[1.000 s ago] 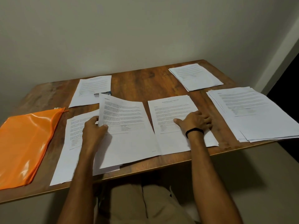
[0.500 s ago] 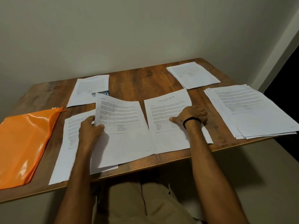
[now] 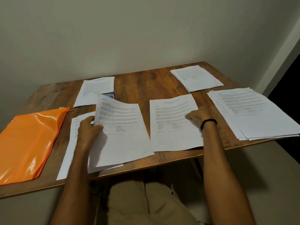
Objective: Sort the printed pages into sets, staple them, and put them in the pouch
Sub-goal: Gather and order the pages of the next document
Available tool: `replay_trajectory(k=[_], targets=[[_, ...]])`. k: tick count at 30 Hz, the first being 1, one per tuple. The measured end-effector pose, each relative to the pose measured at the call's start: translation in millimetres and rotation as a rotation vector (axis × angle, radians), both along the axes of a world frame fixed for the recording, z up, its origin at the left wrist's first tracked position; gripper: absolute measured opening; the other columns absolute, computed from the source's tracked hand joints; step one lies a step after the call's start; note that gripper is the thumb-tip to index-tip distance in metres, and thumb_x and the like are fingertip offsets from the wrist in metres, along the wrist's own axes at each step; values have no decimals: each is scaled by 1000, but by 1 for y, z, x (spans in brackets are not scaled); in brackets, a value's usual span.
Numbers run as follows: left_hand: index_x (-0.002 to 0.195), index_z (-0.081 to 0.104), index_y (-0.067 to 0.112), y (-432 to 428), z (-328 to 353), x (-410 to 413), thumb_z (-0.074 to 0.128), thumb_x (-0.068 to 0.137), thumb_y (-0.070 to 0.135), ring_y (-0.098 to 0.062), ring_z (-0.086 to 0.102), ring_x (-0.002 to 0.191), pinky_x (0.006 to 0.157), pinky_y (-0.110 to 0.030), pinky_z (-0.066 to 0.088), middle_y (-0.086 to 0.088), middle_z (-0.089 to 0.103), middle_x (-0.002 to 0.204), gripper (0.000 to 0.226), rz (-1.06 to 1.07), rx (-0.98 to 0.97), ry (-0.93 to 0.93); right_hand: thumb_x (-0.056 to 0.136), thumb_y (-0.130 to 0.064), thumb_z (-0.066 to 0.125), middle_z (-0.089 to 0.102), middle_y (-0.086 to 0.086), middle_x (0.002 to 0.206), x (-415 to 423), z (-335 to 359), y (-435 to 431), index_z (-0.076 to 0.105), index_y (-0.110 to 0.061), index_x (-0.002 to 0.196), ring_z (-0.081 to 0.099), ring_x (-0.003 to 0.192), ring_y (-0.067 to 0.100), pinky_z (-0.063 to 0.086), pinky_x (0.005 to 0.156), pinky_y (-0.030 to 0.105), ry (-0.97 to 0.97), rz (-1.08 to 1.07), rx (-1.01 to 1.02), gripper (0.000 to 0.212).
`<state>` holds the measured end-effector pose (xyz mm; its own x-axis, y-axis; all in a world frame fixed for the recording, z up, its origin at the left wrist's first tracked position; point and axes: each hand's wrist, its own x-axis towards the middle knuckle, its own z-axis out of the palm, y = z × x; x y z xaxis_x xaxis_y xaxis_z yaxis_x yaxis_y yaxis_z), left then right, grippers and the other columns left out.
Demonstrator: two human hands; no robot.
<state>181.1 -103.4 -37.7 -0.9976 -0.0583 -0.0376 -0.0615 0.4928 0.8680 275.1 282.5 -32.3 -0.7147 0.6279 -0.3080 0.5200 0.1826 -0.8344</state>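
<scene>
Left hand [image 3: 88,129] pinches the lifted page [image 3: 123,120]: match its heading, lay it square; right hand [image 3: 197,116], grip unclear, steadies the middle page [image 3: 172,127].

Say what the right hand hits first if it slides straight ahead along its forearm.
Likely the far stack of pages, after the right hand leaves the middle page and crosses bare table. The hand is blurred, so the heading is uncertain.
</scene>
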Motion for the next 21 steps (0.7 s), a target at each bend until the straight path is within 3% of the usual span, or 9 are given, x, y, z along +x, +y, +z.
replay_trajectory(k=[2,3,6,7,11,14,16,18,21], targets=[[132,59,13,-2,0,-1,65,90,4,-32,65,101,81,-36,56,-10,60,136,43,-19,-5,-2,93,7,62,63,6,109,14,10,2,62,5,112,64,82,20,56,55,23,82,0,-243,20],[131,59,12,-2,0,-1,65,90,4,-32,64,100,79,-35,55,-10,60,136,42,-25,-4,-6,94,5,62,61,7,106,15,12,5,62,3,112,60,75,17,52,56,24,83,-12,-271,19],[131,59,13,1,0,0,67,90,5,-30,63,100,79,-34,53,-10,60,136,42,-20,9,-40,95,-1,62,61,9,118,18,24,13,62,1,113,59,79,21,50,83,37,162,-63,-396,18],[130,59,13,2,0,0,67,90,4,-31,63,100,80,-35,53,-10,60,136,42,-22,17,-48,95,-2,62,63,11,123,19,27,13,63,0,111,61,85,23,53,85,38,223,-86,-463,15],[131,60,12,6,-4,4,66,91,3,-30,63,100,75,-29,54,-7,61,134,42,-44,57,-64,98,-3,56,71,9,103,27,35,7,64,-9,107,67,87,23,60,56,29,445,-58,-804,13],[130,61,12,10,-5,6,66,92,3,-25,63,97,64,-20,49,-3,61,125,40,-44,85,-74,96,-6,59,74,15,97,18,36,-10,64,-4,110,72,87,26,62,60,35,430,-15,-984,15],[129,61,13,12,-7,5,64,93,4,-22,63,93,61,-19,48,0,61,120,38,-49,100,-84,96,-4,57,74,15,86,3,28,-30,64,1,104,73,72,23,62,59,35,406,14,-988,12],[127,61,13,14,-9,5,60,95,5,-21,62,92,62,-20,48,-1,62,120,33,-57,107,-89,95,0,58,74,15,91,-9,16,-56,66,1,101,73,75,25,63,67,37,370,96,-915,10],[125,61,12,20,-7,5,49,101,11,-21,58,97,78,-29,47,-4,62,128,27,-47,108,-98,92,7,62,73,13,95,-20,-7,-92,69,-4,95,71,81,27,61,64,32,339,156,-571,13]])
